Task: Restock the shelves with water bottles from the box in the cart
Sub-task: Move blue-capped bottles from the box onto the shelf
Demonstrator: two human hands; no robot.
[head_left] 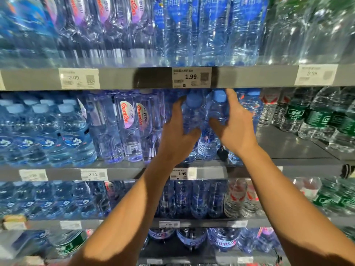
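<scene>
Left hand point(177, 131) grips blue-capped bottle point(192, 114), right hand point(235, 125) grips second bottle point(219, 108), on shelf point(119, 163)

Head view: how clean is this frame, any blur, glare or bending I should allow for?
Head view: centre sharp, the 1.99 price tag reads clearly; top-row bottles are streaked with blur; glare speckles the clear packs upper right; shelf edge bows from wide-angle distortion; both hands lit evenly.

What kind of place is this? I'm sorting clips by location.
Most likely a supermarket's bottled-water aisle. Grey shelves carry printed price tags, one reading 1.99, above rows of several brands of water. The left hand and right hand each grip a blue-capped bottle at the middle shelf.
</scene>
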